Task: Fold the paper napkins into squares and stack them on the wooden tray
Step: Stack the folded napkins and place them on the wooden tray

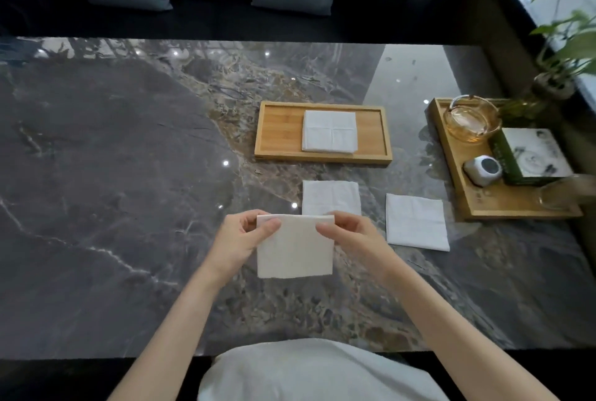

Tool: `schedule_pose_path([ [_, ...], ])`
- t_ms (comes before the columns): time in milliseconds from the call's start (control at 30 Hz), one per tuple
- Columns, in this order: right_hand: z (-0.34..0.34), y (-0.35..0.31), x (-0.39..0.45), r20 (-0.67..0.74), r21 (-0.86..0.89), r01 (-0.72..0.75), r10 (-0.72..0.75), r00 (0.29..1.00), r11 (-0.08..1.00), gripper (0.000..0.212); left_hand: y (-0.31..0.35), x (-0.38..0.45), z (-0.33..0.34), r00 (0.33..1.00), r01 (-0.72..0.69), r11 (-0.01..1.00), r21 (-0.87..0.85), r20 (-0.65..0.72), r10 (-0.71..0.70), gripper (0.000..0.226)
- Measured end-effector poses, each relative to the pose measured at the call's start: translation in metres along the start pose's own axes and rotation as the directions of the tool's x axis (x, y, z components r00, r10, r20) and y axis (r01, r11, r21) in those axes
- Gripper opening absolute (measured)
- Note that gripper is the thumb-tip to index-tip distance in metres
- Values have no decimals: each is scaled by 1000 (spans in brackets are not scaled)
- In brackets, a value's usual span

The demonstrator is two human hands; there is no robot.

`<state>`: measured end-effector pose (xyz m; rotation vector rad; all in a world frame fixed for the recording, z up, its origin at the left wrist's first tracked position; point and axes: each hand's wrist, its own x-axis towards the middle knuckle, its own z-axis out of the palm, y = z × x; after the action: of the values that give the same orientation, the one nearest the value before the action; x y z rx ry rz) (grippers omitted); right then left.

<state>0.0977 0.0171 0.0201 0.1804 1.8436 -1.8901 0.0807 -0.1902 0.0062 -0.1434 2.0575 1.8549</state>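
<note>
Pinching the top corners of a soft white square napkin point(295, 247), our left hand point(240, 241) and right hand point(350, 232) are gripping it just nearer us than the rectangular wooden tray point(280, 129). We are counting four napkins: one held, one stacked on the tray point(329, 136), two lying flat between point(331, 197) point(416, 222).

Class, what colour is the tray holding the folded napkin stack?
Light wooden brown tray, clearest in the head view.

napkins point(329, 136) on tray point(280, 132)
</note>
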Motion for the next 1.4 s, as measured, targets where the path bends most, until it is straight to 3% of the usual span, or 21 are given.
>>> schedule_pose_path([
  [167, -27, 11, 7, -232, 114, -120, 143, 962, 986, 12, 7, 34, 38, 984, 174, 977, -121, -21, -177, 8],
  [267, -42, 16, 20, -354, 118, -149, 182, 917, 982, 13, 6, 53, 53, 972, 234, 969, -81, 4, -235, 13],
  [400, -58, 21, 41, -417, 15, -207, 194, 888, 978, 21, 0, 75, 62, 960, 255, 967, -32, -110, -257, 5],
  [500, -64, 26, 56, -448, -85, -246, 184, 875, 965, 19, -7, 89, 64, 948, 270, 961, 62, -189, -254, 12],
  [600, -67, 28, 66, -471, -177, -253, 144, 870, 951, 18, -13, 97, 65, 949, 257, 945, 203, -239, -206, 5],
  [700, -68, 30, 71, -476, -287, -268, 106, 873, 920, 22, -15, 99, 68, 954, 218, 913, 346, -274, -124, 12],
  [1033, -64, 34, 72, -497, -397, -274, 45, 866, 876, 20, -15, 101, 73, 948, 197, 863, 466, -315, -47, 7],
  [1167, -63, 33, 72, -514, -402, -289, 47, 857, 869, 13, -17, 101, 72, 957, 186, 830, 526, -288, -32, 12],
  [1233, -63, 32, 70, -511, -423, -299, 47, 858, 855, 21, -16, 101, 70, 961, 171, 817, 551, -276, -15, 18],
  [1300, -66, 30, 68, -526, -474, -291, -3, 850, 831, 30, -15, 103, 66, 960, 141, 803, 579, -277, 31, 25],
  [1400, -72, 29, 68, -490, -654, -188, -221, 843, 733, 35, -12, 107, 59, 974, 26, 746, 665, -186, 131, 31],
])
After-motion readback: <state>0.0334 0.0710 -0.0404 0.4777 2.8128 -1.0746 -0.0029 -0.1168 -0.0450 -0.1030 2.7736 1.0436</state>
